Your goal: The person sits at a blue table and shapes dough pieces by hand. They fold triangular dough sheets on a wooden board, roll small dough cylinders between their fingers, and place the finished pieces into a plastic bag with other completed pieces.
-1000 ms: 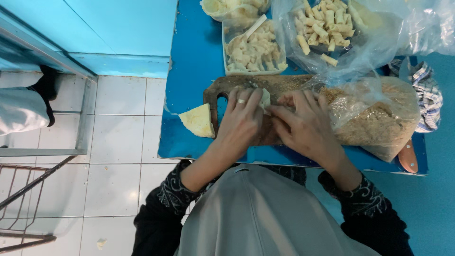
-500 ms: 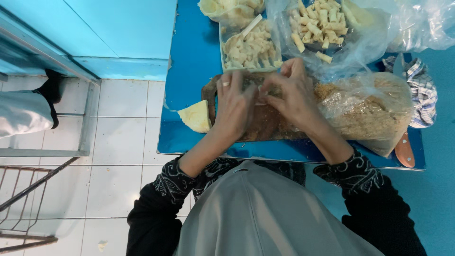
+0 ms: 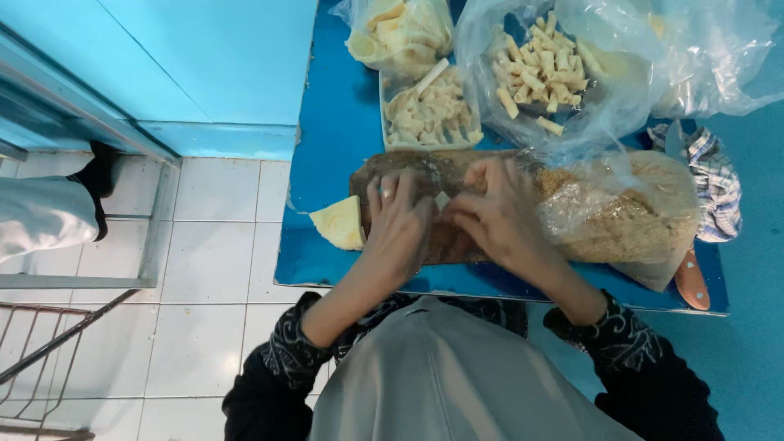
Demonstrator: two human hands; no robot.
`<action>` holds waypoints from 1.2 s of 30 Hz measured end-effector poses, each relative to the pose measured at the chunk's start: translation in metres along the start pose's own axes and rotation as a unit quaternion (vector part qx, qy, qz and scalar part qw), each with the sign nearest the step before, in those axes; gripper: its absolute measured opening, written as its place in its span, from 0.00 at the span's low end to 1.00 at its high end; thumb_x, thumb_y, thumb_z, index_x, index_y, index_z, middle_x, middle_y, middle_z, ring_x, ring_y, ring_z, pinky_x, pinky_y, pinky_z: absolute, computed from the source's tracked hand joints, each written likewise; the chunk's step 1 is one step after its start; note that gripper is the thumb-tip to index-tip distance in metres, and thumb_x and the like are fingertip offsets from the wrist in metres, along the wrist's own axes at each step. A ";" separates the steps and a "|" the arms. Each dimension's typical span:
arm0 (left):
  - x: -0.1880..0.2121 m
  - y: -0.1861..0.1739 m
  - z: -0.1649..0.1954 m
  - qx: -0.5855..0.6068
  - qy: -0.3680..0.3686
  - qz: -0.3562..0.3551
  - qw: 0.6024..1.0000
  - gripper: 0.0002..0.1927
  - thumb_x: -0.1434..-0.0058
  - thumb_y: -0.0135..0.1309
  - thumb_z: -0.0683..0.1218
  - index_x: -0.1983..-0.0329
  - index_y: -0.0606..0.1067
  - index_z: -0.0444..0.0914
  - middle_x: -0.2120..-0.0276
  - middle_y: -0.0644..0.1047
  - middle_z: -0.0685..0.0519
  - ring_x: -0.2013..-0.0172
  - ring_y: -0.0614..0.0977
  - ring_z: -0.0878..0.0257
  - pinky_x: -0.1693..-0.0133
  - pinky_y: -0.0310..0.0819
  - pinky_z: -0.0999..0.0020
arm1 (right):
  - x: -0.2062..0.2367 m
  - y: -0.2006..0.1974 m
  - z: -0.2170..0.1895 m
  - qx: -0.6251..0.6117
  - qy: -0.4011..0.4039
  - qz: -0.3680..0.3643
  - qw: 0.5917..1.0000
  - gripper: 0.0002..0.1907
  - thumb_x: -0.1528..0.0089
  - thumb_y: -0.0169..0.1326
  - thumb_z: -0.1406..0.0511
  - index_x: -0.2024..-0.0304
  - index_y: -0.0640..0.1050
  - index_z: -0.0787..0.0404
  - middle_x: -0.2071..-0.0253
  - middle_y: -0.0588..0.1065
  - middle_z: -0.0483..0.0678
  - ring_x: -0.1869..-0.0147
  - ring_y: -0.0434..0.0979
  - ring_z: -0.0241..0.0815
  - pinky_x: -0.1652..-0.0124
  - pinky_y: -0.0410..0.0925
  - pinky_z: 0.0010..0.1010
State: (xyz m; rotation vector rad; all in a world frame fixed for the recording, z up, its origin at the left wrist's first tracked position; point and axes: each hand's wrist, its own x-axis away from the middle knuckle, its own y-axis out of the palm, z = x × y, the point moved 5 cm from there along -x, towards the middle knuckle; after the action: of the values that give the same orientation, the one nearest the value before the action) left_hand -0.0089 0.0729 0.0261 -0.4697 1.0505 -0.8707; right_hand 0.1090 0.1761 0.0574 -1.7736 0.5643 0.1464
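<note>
Both hands are lowered onto the brown wooden board (image 3: 425, 245) on the blue table (image 3: 335, 139), nearer its front edge than half a second ago, when they were raised toward the tray. A small pale piece of dough (image 3: 442, 198) is pinched between the fingers of the left hand (image 3: 400, 233) and right hand (image 3: 498, 216); it lies on the board's middle. A bag of breadcrumbs (image 3: 629, 216) is seen just right. By judgement, shaping is resumed.
</note>
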 end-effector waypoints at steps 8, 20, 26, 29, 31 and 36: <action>0.005 -0.002 -0.001 0.068 -0.112 0.050 0.990 0.05 0.46 0.62 0.40 0.66 0.79 0.37 0.46 0.71 0.42 0.43 0.67 0.41 0.42 0.58 0.46 | 0.001 0.007 0.003 -0.036 0.081 -0.004 0.996 0.09 0.42 0.65 0.58 0.61 0.84 0.50 0.54 0.65 0.51 0.44 0.64 0.53 0.48 0.59 0.47; 0.012 -0.013 0.017 -0.048 -0.011 0.021 0.999 0.16 0.45 0.57 0.40 0.53 0.77 0.33 0.34 0.62 0.37 0.37 0.64 0.40 0.34 0.46 0.28 | 0.007 0.002 -0.004 -0.007 0.097 0.040 0.995 0.12 0.43 0.65 0.60 0.56 0.82 0.48 0.50 0.65 0.52 0.40 0.64 0.55 0.47 0.60 0.49; 0.007 -0.008 0.018 -0.072 -0.055 0.004 0.996 0.11 0.44 0.56 0.39 0.57 0.74 0.34 0.35 0.63 0.37 0.37 0.64 0.39 0.34 0.46 0.29 | 0.009 0.003 -0.012 0.050 0.072 0.033 0.996 0.10 0.40 0.64 0.60 0.56 0.82 0.49 0.49 0.65 0.51 0.43 0.65 0.54 0.48 0.59 0.49; 0.008 -0.020 0.013 -0.017 -0.072 0.066 0.995 0.23 0.40 0.56 0.36 0.40 0.75 0.34 0.33 0.61 0.38 0.36 0.64 0.40 0.31 0.51 0.39 | 0.003 0.004 -0.013 0.083 0.053 0.027 0.995 0.06 0.37 0.62 0.59 0.60 0.80 0.51 0.50 0.64 0.51 0.42 0.65 0.55 0.47 0.57 0.50; 0.014 -0.034 0.006 0.004 -0.104 0.106 0.989 0.23 0.38 0.58 0.36 0.39 0.74 0.36 0.31 0.59 0.37 0.35 0.63 0.39 0.32 0.54 0.45 | -0.002 0.006 -0.013 0.111 0.040 0.027 0.993 0.07 0.36 0.60 0.59 0.61 0.79 0.53 0.50 0.63 0.52 0.43 0.64 0.55 0.48 0.56 0.51; 0.036 -0.064 -0.007 -0.052 -0.175 0.170 0.968 0.22 0.37 0.65 0.39 0.40 0.76 0.42 0.29 0.58 0.39 0.40 0.65 0.45 0.39 0.57 0.49 | -0.015 0.019 -0.003 0.175 0.014 0.037 0.984 0.11 0.36 0.58 0.61 0.55 0.76 0.58 0.51 0.62 0.53 0.44 0.61 0.54 0.48 0.54 0.52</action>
State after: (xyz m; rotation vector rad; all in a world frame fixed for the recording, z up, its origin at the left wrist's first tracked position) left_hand -0.0324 0.0059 0.0484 -0.4928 0.8185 -0.4098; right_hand 0.0867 0.1740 0.0476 -1.4159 0.6356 0.0689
